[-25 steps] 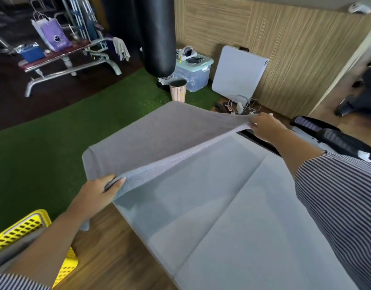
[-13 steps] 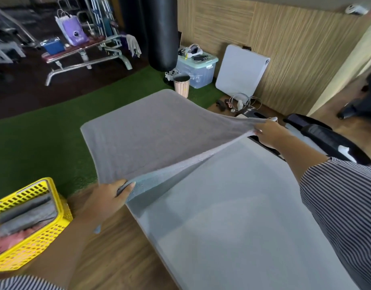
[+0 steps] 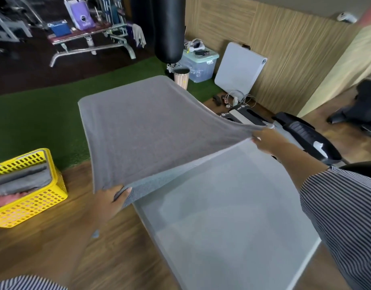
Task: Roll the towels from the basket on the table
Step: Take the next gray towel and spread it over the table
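The left hand (image 3: 109, 200) at seven o'clock and right hand (image 3: 266, 141) at three are pinching the grey towel's (image 3: 151, 130) near corners, needing even tension while lowering it flat onto the table (image 3: 232, 216).

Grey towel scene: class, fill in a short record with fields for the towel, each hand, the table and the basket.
towel: grey towel, spread out and held up above the table, not yet rolled
left hand: left hand pinches the towel's near left corner
right hand: right hand grips the towel's near right corner
table: pale grey table, bare where it shows below the towel
basket: yellow basket on the wooden floor, left of the table, with grey and pink towels inside
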Demonstrator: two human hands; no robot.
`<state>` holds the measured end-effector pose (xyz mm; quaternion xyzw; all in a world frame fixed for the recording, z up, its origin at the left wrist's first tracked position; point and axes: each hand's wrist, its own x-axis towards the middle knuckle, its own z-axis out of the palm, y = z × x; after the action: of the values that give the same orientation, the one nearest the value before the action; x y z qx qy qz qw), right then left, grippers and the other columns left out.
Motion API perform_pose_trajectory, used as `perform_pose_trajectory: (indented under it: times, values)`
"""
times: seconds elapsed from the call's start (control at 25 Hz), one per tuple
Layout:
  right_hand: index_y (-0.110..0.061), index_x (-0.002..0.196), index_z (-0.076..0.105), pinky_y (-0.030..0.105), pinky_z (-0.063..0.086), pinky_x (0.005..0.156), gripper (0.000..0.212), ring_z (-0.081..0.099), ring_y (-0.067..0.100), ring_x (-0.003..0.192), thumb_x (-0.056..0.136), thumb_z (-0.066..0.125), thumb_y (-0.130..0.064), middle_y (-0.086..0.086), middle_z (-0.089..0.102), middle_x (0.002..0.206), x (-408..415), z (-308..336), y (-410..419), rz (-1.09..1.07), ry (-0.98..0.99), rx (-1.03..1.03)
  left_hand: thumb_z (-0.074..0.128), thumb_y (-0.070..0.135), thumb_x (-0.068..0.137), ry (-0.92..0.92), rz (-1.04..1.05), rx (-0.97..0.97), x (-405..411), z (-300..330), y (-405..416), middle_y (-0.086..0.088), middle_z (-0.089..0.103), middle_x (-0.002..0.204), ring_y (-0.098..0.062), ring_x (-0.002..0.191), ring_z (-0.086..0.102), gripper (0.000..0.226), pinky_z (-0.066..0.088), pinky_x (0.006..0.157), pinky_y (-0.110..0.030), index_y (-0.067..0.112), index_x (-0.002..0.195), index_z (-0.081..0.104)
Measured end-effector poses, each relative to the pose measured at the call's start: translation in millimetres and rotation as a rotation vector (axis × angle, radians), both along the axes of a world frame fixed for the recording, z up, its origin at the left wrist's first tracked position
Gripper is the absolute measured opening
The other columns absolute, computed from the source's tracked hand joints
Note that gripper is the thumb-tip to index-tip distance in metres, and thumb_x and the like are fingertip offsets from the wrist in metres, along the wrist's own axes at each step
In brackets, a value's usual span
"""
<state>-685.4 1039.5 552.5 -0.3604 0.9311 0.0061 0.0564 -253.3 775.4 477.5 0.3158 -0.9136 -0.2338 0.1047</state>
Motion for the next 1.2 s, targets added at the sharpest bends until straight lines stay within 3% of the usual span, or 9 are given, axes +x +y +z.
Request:
perform_pose_trajectory:
  times: [0.12,0.28,0.44,0.6,0.76,0.88,1.04,1.2]
  values:
    - [-0.018,0.129,0.051,0.038,0.044,0.088,0.033,0.056,0.032,0.104,0.099,0.037,-0.021,0.019,0.055,0.124,-17.7,-12.7,45.1,0.05,-0.018,0.023,0.052,0.04,0.095,0.003,0.075,0.002,0.6,-7.7,62.6,-0.006,0.056,0.055,-0.018,0.054,0.055,0.037,0.038,0.05,-0.031,0.015,0.068,0.054]
    - [-0.017,0.128,0.052,0.038,0.044,0.085,0.033,0.056,0.034,0.105,0.098,0.038,-0.02,0.018,0.059,0.119,-50.3,-27.6,113.5,0.153,-0.052,0.039,0.04,0.058,0.093,0.036,0.174,0.052,-5.9,-21.0,164.2,-0.003,0.049,0.052,-0.016,0.054,0.055,0.047,0.043,0.054,-0.035,0.019,0.066,0.045]
    - [-0.02,0.125,0.055,0.039,0.046,0.086,0.033,0.058,0.032,0.103,0.098,0.038,-0.025,0.015,0.06,0.12,-68.3,-44.9,189.9,0.207,-0.11,0.118,0.032,0.062,0.086,-0.015,0.214,0.0,-3.3,-46.7,267.9,-0.001,0.042,0.045,-0.016,0.045,0.052,0.042,0.038,0.047,-0.033,0.029,0.06,0.035]
    - [-0.019,0.12,0.059,0.03,0.044,0.083,0.029,0.06,0.026,0.101,0.096,0.043,-0.022,0.009,0.063,0.118,-72.3,-63.1,235.6,0.278,-0.161,0.16,0.025,0.068,0.085,-0.084,0.226,0.088,13.1,-75.2,334.4,0.004,0.037,0.046,-0.011,0.045,0.045,0.039,0.033,0.048,-0.031,0.038,0.065,0.039]
    - [-0.015,0.115,0.062,0.028,0.041,0.082,0.026,0.059,0.025,0.103,0.096,0.043,-0.018,0.007,0.062,0.118,-78.9,-79.7,267.2,0.31,-0.176,0.2,0.035,0.053,0.093,-0.178,0.245,0.131,-1.2,-68.5,375.9,0.007,0.039,0.051,-0.005,0.049,0.042,0.036,0.03,0.051,-0.028,0.033,0.063,0.033]
    - [-0.013,0.112,0.061,0.028,0.039,0.078,0.025,0.057,0.024,0.103,0.096,0.044,-0.02,0.009,0.062,0.117,-85.0,-91.9,276.0,0.318,-0.2,0.206,0.045,0.037,0.098,-0.263,0.261,0.127,-6.9,-69.7,385.2,0.01,0.039,0.056,-0.013,0.059,0.051,0.033,0.031,0.057,-0.03,0.033,0.067,0.035]
    - [-0.011,0.12,0.058,0.031,0.04,0.094,0.028,0.054,0.025,0.113,0.096,0.046,-0.019,0.008,0.06,0.123,-77.0,-108.4,279.7,0.382,-0.244,0.183,0.046,0.024,0.099,-0.336,0.277,0.204,-7.9,-79.6,401.7,0.01,0.054,0.083,-0.017,0.084,0.055,0.017,0.036,0.069,-0.029,0.034,0.087,0.052]
    - [-0.012,0.123,0.056,0.032,0.04,0.094,0.029,0.053,0.028,0.113,0.097,0.043,-0.017,0.01,0.057,0.126,-73.2,-122.1,282.4,0.387,-0.266,0.21,0.048,0.016,0.097,-0.296,0.362,0.158,-0.6,-89.3,412.3,-0.004,0.064,0.107,-0.024,0.101,0.058,0.021,0.041,0.08,-0.032,0.014,0.11,0.064]
